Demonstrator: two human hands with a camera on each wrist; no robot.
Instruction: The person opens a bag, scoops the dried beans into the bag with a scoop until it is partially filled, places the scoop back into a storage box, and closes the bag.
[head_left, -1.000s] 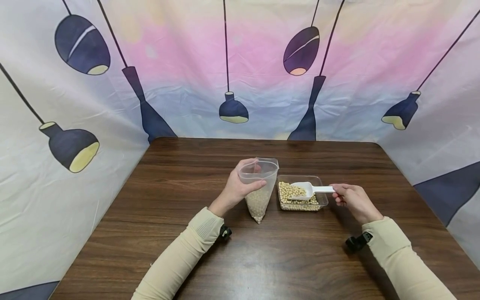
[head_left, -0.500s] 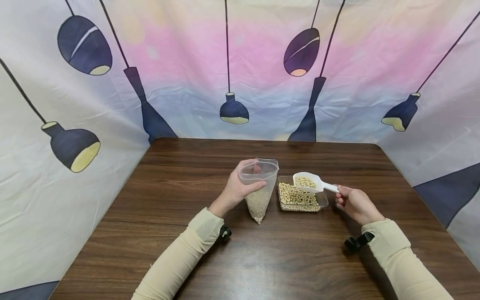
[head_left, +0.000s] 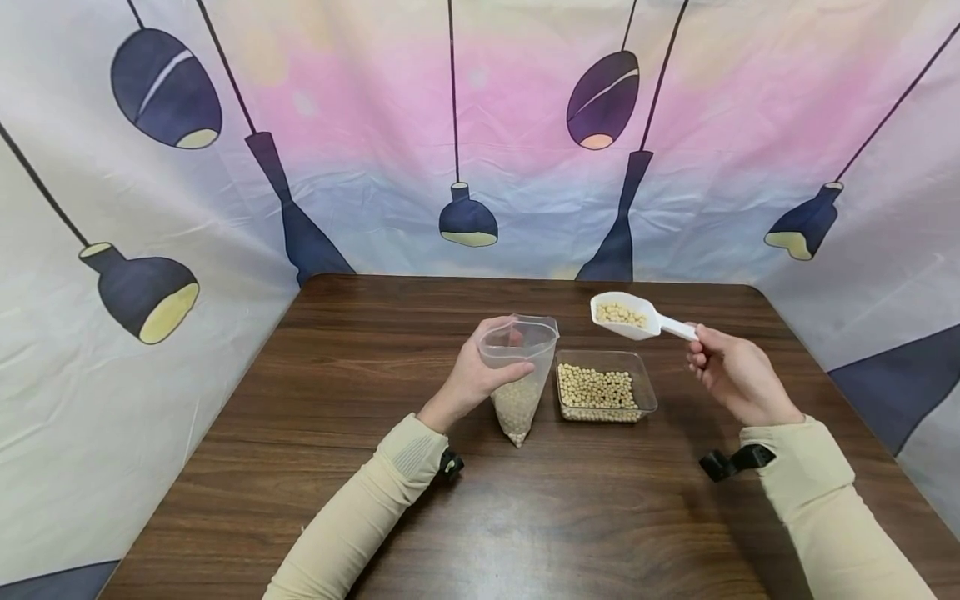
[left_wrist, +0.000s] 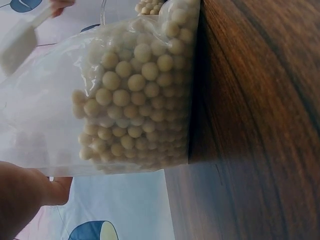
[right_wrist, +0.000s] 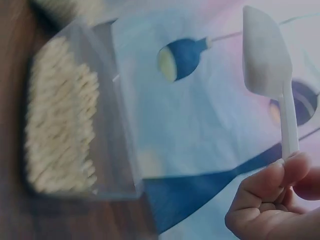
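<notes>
My left hand (head_left: 487, 362) grips the upper part of a clear plastic bag (head_left: 534, 367), keeping its mouth spread. Round pale-yellow beans, like soybeans, fill the bag's lower part (left_wrist: 135, 95), which stands on the table. With thumb and fingers my right hand (head_left: 738, 375) pinches the handle of a white plastic scoop (head_left: 652, 325). A small heap of beans (head_left: 621, 314) lies in the scoop, which is raised above and behind a clear rectangular container (head_left: 645, 392). More beans (head_left: 596, 390) cover the container's floor. The right wrist view shows the scoop's underside (right_wrist: 265, 55) above the container.
The container stands on the brown wooden table (head_left: 360, 375), just right of the bag. Behind the table hangs a cloth backdrop (head_left: 375, 125) printed with dark lamps. Each wrist carries a black strapped device, such as the right wrist's camera (head_left: 735, 462).
My right hand has lifted the scoop out of the beans in the container, loaded, then raised it up and back. The left hand and the bag have stayed in place.
</notes>
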